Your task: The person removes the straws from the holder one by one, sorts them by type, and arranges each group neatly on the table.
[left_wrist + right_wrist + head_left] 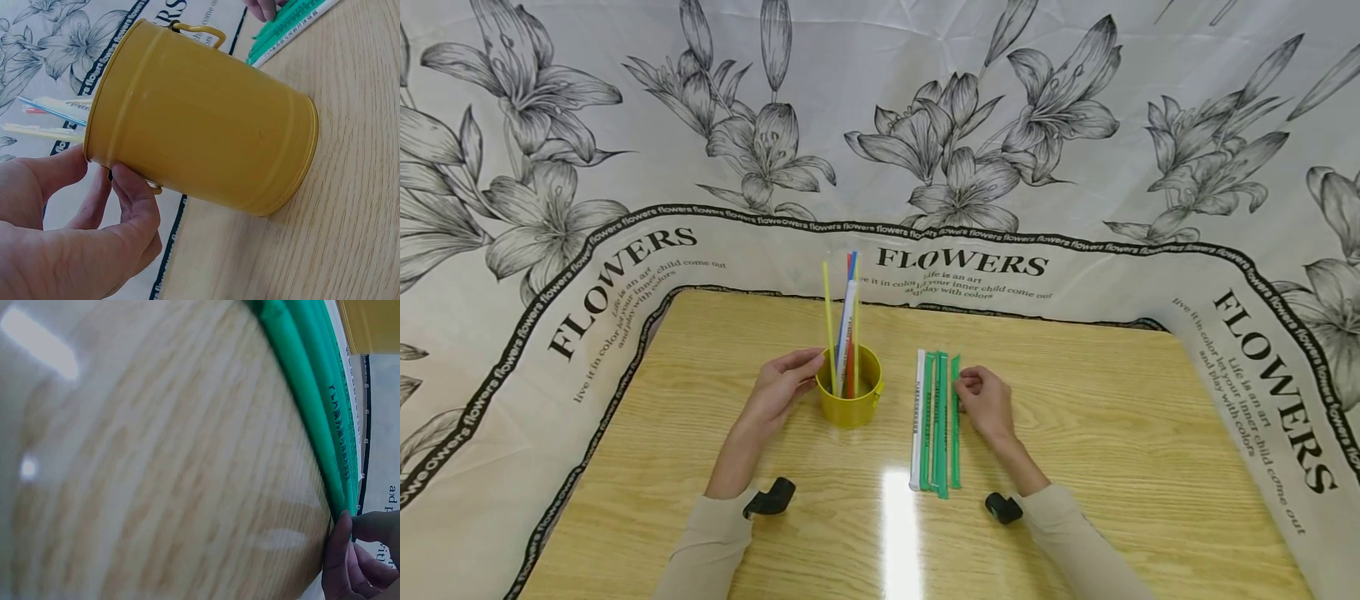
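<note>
At the rim of a yellow metal bucket (pixel 847 416) my left hand (pixel 772 390) pinches its left side, thumb and fingers near a small side handle. Several straws stand in it: a yellow straw (pixel 828 312), a white-wrapped straw (pixel 847 325), and blue and red ones. To the bucket's right lie several green-wrapped straws (pixel 938 433) side by side, with a white-wrapped straw (pixel 916 429) at their left. My right hand (pixel 987 406) pinches the far end of the rightmost green straw (pixel 956 454), thumb against fingertips; the right wrist view shows this grip (pixel 350 550) close up.
The wooden table (pixel 1112 433) carries everything. Behind it and along both sides hangs a white cloth (pixel 820 167) printed with flowers and lettering. A black wrist camera (pixel 771 497) sits by the left sleeve and another wrist camera (pixel 1003 507) by the right.
</note>
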`<state>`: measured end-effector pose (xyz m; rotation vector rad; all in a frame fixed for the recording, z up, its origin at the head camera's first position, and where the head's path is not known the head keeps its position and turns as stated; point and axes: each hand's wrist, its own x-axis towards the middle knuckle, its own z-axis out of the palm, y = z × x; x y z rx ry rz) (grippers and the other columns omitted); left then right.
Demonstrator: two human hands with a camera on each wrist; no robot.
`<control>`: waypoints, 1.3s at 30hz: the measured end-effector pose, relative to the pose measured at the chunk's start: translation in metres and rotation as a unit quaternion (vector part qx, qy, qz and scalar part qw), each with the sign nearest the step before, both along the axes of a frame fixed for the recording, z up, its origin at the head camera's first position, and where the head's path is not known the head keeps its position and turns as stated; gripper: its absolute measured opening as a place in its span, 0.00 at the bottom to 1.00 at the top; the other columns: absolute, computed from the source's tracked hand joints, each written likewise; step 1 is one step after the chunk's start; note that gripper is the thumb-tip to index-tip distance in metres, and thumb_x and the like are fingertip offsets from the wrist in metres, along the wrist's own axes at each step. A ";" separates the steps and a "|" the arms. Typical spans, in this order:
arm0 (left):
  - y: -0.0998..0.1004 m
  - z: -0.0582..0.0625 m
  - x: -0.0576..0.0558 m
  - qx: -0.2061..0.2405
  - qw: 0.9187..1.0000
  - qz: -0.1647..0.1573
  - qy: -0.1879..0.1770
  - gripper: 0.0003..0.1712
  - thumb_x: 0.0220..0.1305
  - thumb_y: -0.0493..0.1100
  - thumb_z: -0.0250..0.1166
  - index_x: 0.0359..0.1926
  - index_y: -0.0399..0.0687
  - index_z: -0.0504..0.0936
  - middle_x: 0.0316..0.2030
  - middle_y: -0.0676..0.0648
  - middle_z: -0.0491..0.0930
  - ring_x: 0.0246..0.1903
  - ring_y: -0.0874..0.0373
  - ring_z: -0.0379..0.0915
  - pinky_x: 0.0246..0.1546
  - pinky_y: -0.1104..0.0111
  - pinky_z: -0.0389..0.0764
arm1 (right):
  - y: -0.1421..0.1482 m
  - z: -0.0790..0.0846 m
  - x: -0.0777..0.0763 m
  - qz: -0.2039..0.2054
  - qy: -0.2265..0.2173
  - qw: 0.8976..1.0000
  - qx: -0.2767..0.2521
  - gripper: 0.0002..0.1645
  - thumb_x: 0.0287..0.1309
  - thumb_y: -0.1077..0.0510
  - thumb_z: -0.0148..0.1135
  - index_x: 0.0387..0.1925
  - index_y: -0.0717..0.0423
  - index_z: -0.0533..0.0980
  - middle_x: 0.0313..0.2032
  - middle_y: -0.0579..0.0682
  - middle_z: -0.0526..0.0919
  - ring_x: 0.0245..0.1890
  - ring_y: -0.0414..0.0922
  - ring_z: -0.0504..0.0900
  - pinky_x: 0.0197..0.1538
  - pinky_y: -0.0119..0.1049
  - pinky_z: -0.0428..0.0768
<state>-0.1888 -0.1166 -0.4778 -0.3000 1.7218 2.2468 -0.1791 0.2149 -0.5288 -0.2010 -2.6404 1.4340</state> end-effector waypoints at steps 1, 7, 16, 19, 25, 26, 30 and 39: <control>0.000 0.000 0.000 0.001 1.000 0.000 -0.001 0.20 0.74 0.37 0.64 0.63 0.33 0.78 0.52 0.46 0.80 0.45 0.61 0.78 0.45 0.73 0.81 | -0.001 0.000 0.000 0.000 0.000 1.000 0.007 0.12 0.68 0.67 0.63 0.49 0.71 0.80 0.39 0.63 0.84 0.33 0.50 0.84 0.27 0.27 0.82; 0.000 0.001 0.001 -0.002 1.000 -0.002 0.000 0.20 0.75 0.38 0.63 0.64 0.33 0.77 0.53 0.45 0.80 0.45 0.62 0.78 0.46 0.74 0.81 | -0.001 0.001 -0.001 0.002 -0.009 1.000 0.012 0.12 0.68 0.67 0.62 0.49 0.72 0.80 0.39 0.62 0.83 0.35 0.52 0.84 0.28 0.28 0.83; 0.001 0.001 0.002 -0.004 1.000 -0.005 0.005 0.21 0.75 0.38 0.63 0.64 0.33 0.77 0.54 0.45 0.80 0.46 0.62 0.78 0.46 0.74 0.81 | 0.000 0.011 -0.005 0.008 0.000 0.999 0.044 0.14 0.70 0.64 0.61 0.52 0.69 0.80 0.43 0.62 0.84 0.42 0.56 0.87 0.40 0.39 0.86; 0.002 0.001 0.002 -0.003 1.000 -0.005 0.004 0.21 0.75 0.38 0.62 0.64 0.33 0.77 0.54 0.45 0.80 0.46 0.62 0.79 0.46 0.74 0.81 | 0.000 0.017 -0.007 0.012 0.000 0.999 0.046 0.16 0.71 0.62 0.59 0.54 0.68 0.79 0.45 0.61 0.84 0.45 0.57 0.87 0.45 0.47 0.86; 0.001 0.002 0.003 0.000 1.000 -0.007 0.004 0.21 0.75 0.38 0.62 0.64 0.33 0.77 0.54 0.45 0.79 0.47 0.62 0.78 0.46 0.74 0.81 | -0.003 0.031 -0.013 0.012 0.013 0.999 0.042 0.16 0.71 0.61 0.58 0.54 0.67 0.80 0.45 0.61 0.85 0.44 0.58 0.87 0.47 0.51 0.85; 0.001 0.003 0.003 0.000 1.000 -0.007 0.003 0.21 0.75 0.38 0.62 0.64 0.33 0.77 0.54 0.45 0.79 0.47 0.62 0.78 0.46 0.74 0.81 | -0.004 0.034 -0.013 0.012 0.017 0.999 0.040 0.17 0.71 0.60 0.58 0.54 0.67 0.80 0.45 0.61 0.85 0.44 0.58 0.86 0.47 0.51 0.85; 0.000 0.003 0.003 0.004 1.000 -0.007 0.002 0.21 0.76 0.37 0.62 0.65 0.32 0.76 0.55 0.44 0.79 0.47 0.62 0.79 0.48 0.74 0.82 | -0.008 0.046 -0.016 0.020 0.034 0.999 0.034 0.17 0.72 0.59 0.59 0.54 0.67 0.79 0.46 0.62 0.85 0.45 0.59 0.86 0.49 0.51 0.85; 0.000 0.005 0.001 0.009 1.000 -0.003 -0.001 0.21 0.75 0.37 0.62 0.64 0.33 0.77 0.54 0.46 0.79 0.46 0.62 0.78 0.46 0.74 0.82 | -0.020 0.068 -0.024 0.042 0.080 0.996 0.021 0.15 0.71 0.58 0.63 0.52 0.64 0.80 0.45 0.60 0.85 0.44 0.56 0.85 0.50 0.48 0.84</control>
